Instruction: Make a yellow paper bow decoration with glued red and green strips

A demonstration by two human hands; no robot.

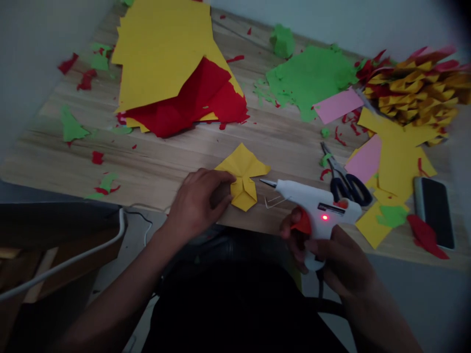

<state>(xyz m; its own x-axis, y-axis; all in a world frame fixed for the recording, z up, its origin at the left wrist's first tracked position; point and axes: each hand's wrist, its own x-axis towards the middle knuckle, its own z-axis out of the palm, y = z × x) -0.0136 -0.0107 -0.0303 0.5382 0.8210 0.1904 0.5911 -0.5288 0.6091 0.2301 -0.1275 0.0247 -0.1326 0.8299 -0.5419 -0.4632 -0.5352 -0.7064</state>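
Observation:
A folded yellow paper piece point(243, 166) lies near the front edge of the wooden table, with a wide top and a smaller folded lower part. At its left edge, my left hand point(196, 198) pinches the paper between thumb and fingers. My right hand point(331, 250) is wrapped around the handle of a white hot glue gun point(307, 196), fingers at its orange trigger. The gun's metal nozzle points left at the yellow paper, a short gap away from it. A red light glows on the gun's side, and its thin wire stand hangs below the barrel.
Yellow sheets point(165, 54) with red paper point(206, 98) lie at the back left. Green paper point(305, 78) and a pile of folded yellow pieces point(415, 93) are farther right. Scissors point(346, 181) and a phone point(434, 211) lie right of the gun. Paper scraps are scattered around.

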